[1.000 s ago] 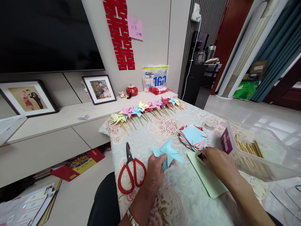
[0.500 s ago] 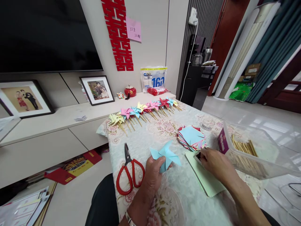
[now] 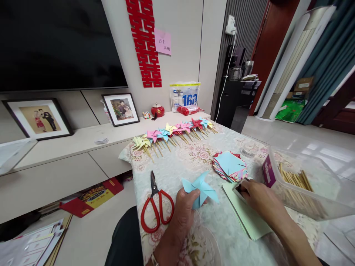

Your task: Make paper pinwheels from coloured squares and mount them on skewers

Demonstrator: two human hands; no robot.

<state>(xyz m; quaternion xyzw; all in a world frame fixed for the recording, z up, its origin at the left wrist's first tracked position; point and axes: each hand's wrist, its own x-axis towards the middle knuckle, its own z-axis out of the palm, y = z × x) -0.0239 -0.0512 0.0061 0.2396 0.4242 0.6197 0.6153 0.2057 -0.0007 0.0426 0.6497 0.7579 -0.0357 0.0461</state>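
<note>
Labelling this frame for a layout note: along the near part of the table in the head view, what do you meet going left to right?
Red scissors → left hand holding blue pinwheel → right hand on green paper → clear box of sticks.

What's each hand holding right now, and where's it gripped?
Left hand pinches the blue paper pinwheel by its lower edge. Right hand presses the green sheets; grip unclear.

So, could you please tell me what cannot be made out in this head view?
- Small item under the right hand: hidden by its fingers.
- Writing on the pink note: too small.
- Clear box of sticks: cut off by the right edge.
- Left hand pinches the blue pinwheel, hiding part of it.
</note>
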